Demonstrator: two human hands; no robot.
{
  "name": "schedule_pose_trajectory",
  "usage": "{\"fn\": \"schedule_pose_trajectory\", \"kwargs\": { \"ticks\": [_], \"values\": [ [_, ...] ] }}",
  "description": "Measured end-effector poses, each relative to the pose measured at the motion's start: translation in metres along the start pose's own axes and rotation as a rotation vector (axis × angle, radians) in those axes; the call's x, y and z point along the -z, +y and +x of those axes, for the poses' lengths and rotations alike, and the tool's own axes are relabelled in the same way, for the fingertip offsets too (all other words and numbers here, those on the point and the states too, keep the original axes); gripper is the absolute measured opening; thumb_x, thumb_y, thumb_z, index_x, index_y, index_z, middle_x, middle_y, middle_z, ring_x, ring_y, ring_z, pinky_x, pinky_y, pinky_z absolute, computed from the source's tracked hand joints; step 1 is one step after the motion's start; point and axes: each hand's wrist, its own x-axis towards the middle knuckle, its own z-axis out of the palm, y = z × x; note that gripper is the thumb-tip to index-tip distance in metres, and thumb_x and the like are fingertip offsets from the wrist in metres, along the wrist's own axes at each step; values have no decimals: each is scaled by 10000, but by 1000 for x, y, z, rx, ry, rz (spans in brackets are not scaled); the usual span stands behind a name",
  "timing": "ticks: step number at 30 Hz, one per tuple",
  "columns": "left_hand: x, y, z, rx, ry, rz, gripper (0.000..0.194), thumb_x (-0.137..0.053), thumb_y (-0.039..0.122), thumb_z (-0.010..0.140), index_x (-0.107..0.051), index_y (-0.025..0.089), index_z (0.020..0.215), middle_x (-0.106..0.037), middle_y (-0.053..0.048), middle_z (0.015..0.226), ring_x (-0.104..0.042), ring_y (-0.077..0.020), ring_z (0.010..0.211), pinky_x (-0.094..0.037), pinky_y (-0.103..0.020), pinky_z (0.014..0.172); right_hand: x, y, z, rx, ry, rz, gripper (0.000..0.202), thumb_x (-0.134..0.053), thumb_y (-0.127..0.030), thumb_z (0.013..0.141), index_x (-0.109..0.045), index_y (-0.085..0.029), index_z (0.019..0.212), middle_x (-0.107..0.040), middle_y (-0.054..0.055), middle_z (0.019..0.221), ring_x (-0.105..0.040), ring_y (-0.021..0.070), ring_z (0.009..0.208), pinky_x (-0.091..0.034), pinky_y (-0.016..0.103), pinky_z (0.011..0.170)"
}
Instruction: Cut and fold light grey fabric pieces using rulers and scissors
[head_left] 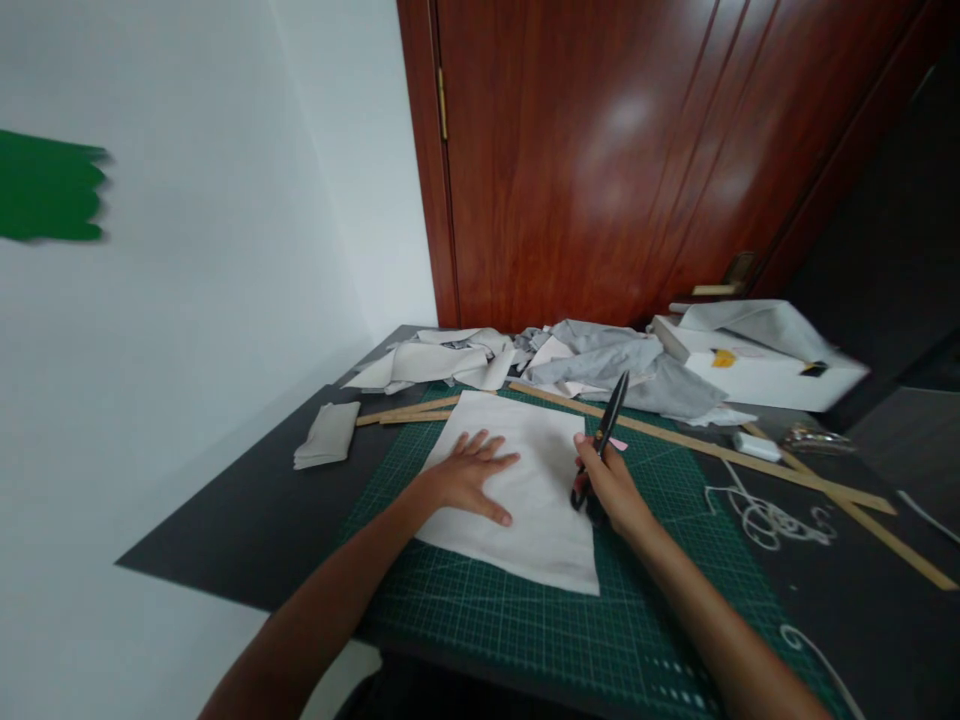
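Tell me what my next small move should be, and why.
Perhaps angle the scissors toward the right edge of the white cloth: your right hand holds them beside it, blades pointing toward the door, while your left hand lies spread on the cloth.

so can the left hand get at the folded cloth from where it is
Probably yes: the left hand holds nothing, spread on the white cloth, and the folded cloth lies off to its left. Only flat strips lie near the way, though it would have to leave the white cloth.
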Motion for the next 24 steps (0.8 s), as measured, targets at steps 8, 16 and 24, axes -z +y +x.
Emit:
{"fn": "schedule_pose_trajectory", "kwargs": {
  "ticks": [8,16,24],
  "values": [
    [-10,11,-2,79,56,56,1250,-605,985,627,-227,385,1657,-80,-126,1752,51,-466,1595,46,-738,1215,-11,-10,-16,-173,-165,270,498,-713,-681,788,-491,-247,891,-532,-79,638,-488,105,412,-448,259,404],
    [-33,30,-6,197,325,2,1063,-599,862,802,-302,294,1650,-193,-147,1733,-70,-451,1600,-131,-658,1271,-4,-24,-33,-205,-381,211,548,-729,-510,813,-577,-213,1247,-633,-22,736,-594,173,591,-431,283,532],
    [-40,6,-62,632,1047,78,393,-565,424,1017,-665,169,1298,-638,-153,1420,-581,-318,1333,-434,-462,1156,-18,-9,-44,-254,-609,265,814,-839,-275,590,-521,-199,1335,-638,-43,783,-607,165,669,-449,290,628]
  ]
}}
